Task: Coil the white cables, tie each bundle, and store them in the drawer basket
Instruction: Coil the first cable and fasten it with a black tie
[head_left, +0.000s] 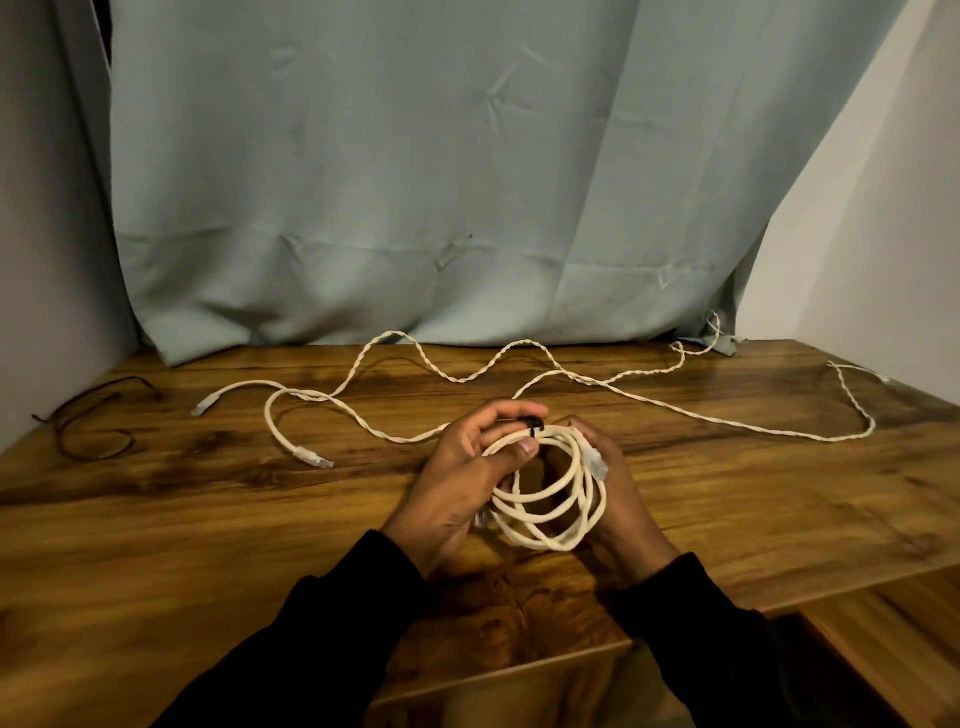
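Observation:
A coiled white cable bundle (550, 493) is held between both hands above the wooden table (208, 519). My left hand (467, 478) pinches the top of the coil, thumb and fingers around a black tie (534, 425) wrapped on the loops. My right hand (618, 499) cups the coil from behind on the right, with a clear plug (597, 462) against its fingers. A second white cable (291, 436) with clear plugs lies loose on the left. A twisted white cable (649, 400) snakes across the back of the table.
A thin dark tie wire (93, 426) lies at the table's far left. A grey-blue cloth (415, 182) hangs behind the table. The top edge of a wooden drawer (498, 670) shows below the front of the table, and a lower wooden surface (893, 623) sits at the right.

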